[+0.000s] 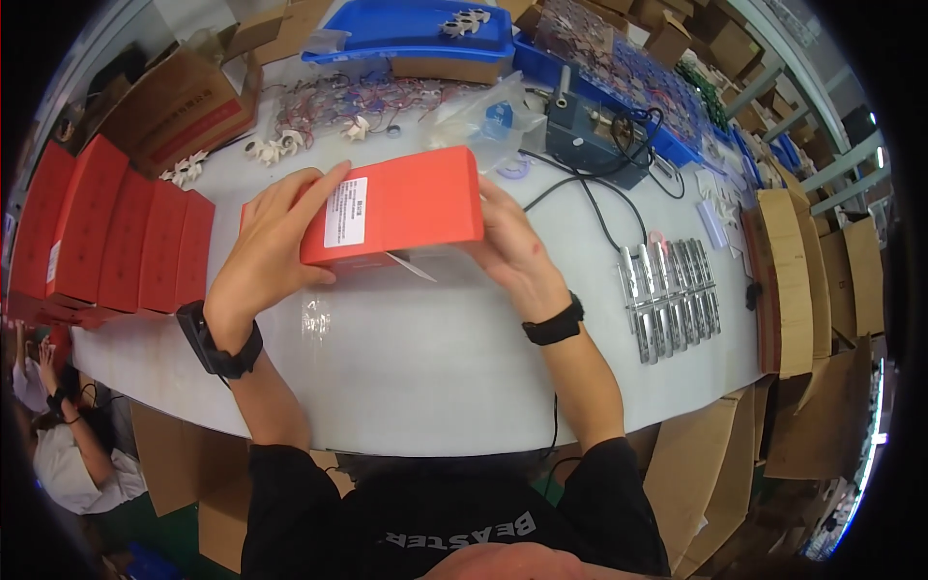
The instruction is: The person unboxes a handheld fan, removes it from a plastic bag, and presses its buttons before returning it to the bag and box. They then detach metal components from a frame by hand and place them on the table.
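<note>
Fingers (322, 193) of the left hand (263, 244) spread over the left end of a red box (418, 198), thumb under its near side: a firm hold. Right hand (515, 249) at the opposite end, palm turned to it; its fingertips pass behind the cardboard, so cannot tell whether they grip or only brace.

Box position: tilted, over the middle of the white table (416, 387), well in from the near edge. Whether a lower edge touches the surface, cannot tell. White label (346, 213) beside the left fingers; a pale flap (414, 267) sticks out below the near side.

Handling, by judgement: stiff card, probably light to moderate, contents unseen. Smooth faces may slide a little under dry fingertips. Panels could dent if pinched mid-face; the flap looks the weakest part and would crease easily. Best hold: both short ends, near the corners, palms flat, clear of the flap.

Around it: row of red boxes (121, 232) along the table's left edge. Metal parts (670, 300) in a rack-like group near the right edge. Clear plastic bag (474, 121) beyond the held box, blue-grey device (592, 150) toward the far right corner, blue tray (411, 43) at the far edge.
</note>
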A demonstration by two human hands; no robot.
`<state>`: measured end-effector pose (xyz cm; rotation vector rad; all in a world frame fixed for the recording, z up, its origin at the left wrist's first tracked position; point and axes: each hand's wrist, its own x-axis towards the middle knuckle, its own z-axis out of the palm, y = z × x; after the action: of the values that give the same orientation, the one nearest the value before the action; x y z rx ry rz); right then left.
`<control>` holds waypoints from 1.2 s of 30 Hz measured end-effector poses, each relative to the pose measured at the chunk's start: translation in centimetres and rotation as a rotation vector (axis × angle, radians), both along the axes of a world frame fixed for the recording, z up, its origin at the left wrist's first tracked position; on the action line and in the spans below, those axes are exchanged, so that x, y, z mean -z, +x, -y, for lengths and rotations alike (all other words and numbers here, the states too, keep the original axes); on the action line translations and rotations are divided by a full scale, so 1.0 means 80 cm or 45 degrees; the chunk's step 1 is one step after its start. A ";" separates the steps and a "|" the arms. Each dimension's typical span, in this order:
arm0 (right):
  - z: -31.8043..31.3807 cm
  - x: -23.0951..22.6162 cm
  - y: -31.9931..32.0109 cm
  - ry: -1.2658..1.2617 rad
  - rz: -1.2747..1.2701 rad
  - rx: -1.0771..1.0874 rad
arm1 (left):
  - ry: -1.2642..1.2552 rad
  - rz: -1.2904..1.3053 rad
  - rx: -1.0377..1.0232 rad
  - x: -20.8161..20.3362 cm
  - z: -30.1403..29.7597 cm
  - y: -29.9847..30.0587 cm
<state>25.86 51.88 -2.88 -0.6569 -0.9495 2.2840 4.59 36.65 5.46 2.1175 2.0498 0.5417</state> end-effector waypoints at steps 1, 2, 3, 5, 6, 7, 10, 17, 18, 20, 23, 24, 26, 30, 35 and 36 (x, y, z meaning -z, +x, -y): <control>-0.005 0.000 0.009 0.079 0.028 0.003 | 0.008 0.038 -0.043 0.007 -0.002 -0.006; -0.010 0.000 0.017 0.157 0.055 0.005 | 0.015 0.074 -0.087 0.011 -0.003 -0.012; -0.014 -0.002 0.023 0.234 0.082 0.009 | 0.022 0.068 -0.096 0.014 -0.004 -0.017; -0.022 -0.010 0.031 0.264 0.231 -0.052 | 0.020 0.001 -0.065 0.020 -0.007 -0.026; -0.024 -0.015 0.035 0.286 0.387 -0.105 | 0.017 -0.030 -0.048 0.024 -0.010 -0.031; -0.025 -0.020 0.036 0.308 0.543 -0.162 | 0.021 -0.032 -0.055 0.029 -0.010 -0.038; -0.022 -0.031 0.036 0.474 0.704 -0.270 | -0.019 -0.119 -0.077 0.045 -0.014 -0.057; -0.008 0.007 0.029 1.507 0.954 -0.224 | -0.068 -0.026 0.030 0.060 -0.034 -0.015; -0.004 0.011 0.027 1.489 0.893 -0.223 | -0.034 0.015 0.123 0.061 -0.037 -0.009; 0.003 0.011 0.022 1.474 0.829 -0.230 | -0.061 0.076 0.172 0.056 -0.036 -0.008; 0.013 -0.006 0.016 1.345 0.959 -0.177 | -0.116 0.196 0.272 0.049 -0.035 -0.013; 0.014 -0.007 0.015 1.347 0.956 -0.183 | -0.135 0.230 0.255 0.049 -0.034 -0.016; 0.015 -0.008 0.014 1.393 0.972 -0.147 | -0.169 0.295 0.231 0.048 -0.036 -0.021; 0.015 -0.014 0.018 1.492 1.043 -0.131 | 0.142 0.445 0.094 0.026 -0.031 0.015; 0.013 -0.020 0.036 1.762 1.167 -0.063 | 0.221 0.248 0.071 0.028 -0.039 0.022; 0.012 -0.023 0.041 1.763 1.167 -0.067 | 0.243 0.234 0.124 0.032 -0.040 0.016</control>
<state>29.11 50.89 -1.04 -0.9300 -2.5107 0.7469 5.83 39.83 2.87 2.1627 1.8508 0.9134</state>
